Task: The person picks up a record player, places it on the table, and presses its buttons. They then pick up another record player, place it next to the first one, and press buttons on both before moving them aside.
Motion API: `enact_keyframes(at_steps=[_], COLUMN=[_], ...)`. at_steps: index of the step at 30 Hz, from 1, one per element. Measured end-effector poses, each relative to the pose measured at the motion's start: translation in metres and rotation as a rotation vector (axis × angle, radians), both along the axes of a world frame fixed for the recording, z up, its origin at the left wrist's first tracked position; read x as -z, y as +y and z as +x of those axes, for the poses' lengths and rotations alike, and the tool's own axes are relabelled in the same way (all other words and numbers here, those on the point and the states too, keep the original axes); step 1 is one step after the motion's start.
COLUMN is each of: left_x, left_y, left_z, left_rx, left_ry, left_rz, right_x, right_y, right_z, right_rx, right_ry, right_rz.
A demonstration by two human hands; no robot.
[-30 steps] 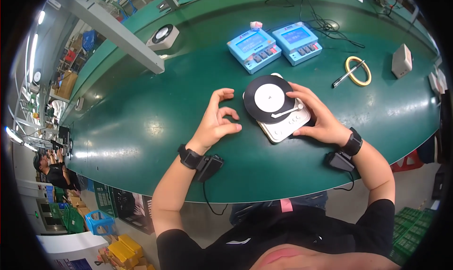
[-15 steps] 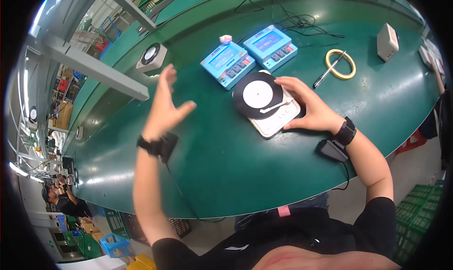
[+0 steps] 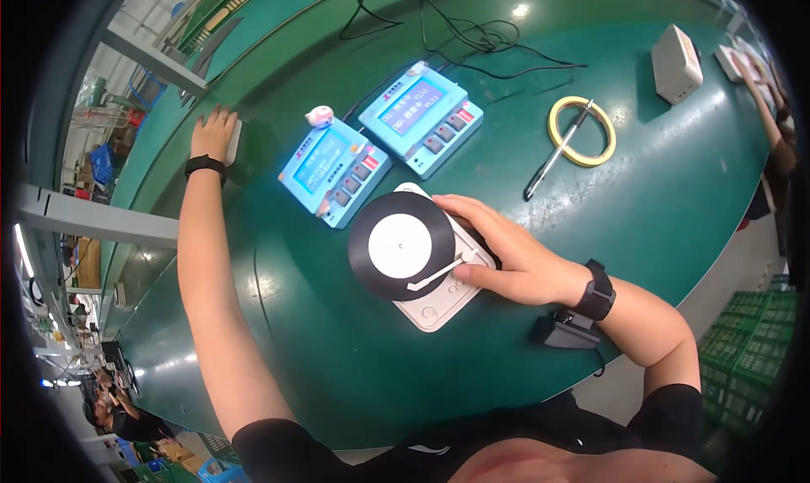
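The right hand cups the right edge of a small white turntable toy with a black disc, fingers curled against its side in a loose grip, near the front of the green table. The left hand lies far off at the table's left end, fingers flat and spread on a small white box. Behind the turntable sit two light-blue devices with screens, and to the right a pen lies across a yellow tape ring.
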State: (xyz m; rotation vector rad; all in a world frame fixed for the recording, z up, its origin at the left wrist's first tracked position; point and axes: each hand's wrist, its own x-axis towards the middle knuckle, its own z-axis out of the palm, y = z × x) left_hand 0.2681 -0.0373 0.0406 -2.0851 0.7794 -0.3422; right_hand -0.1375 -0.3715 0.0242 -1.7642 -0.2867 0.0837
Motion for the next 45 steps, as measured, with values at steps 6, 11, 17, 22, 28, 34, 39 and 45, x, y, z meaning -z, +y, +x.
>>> enact_keyframes(at_steps=[6, 11, 17, 22, 28, 34, 39, 45], left_x=[-0.055, -0.102, -0.138, -0.110, -0.074, -0.065, -0.023, 0.003], left_y=[-0.032, -0.020, -0.010, -0.028, -0.045, -0.028, -0.003, 0.007], left_z=[-0.064, -0.147, -0.254, -0.296, -0.297, -0.290, -0.306, -0.323], left_rx=[-0.032, -0.085, -0.177, -0.563, -0.739, -0.897, -0.342, -0.045], left_ry=[0.068, 0.151, 0.398, 0.741, 0.701, 0.898, 1.324, 1.409], left_rz=[-0.069, -0.793, -0.989, -0.942, -0.887, -1.197, -1.586, -1.839], right_x=[-0.003, 0.005, 0.001, 0.002, 0.008, 0.002, 0.002, 0.000], right_y=[0.000, 0.004, 0.010, 0.014, 0.020, 0.023, 0.021, 0.021], right_z=[0.001, -0.002, -0.001, -0.006, -0.004, -0.010, -0.011, -0.010], right_rx=[-0.036, -0.022, -0.048, -0.017, -0.016, 0.092, 0.095, 0.060], right_ry=[-0.001, -0.027, -0.069, -0.130, -0.101, -0.167, -0.170, -0.175], right_rz=[0.020, 0.190, 0.175, 0.111, 0.177, 0.009, -0.031, -0.009])
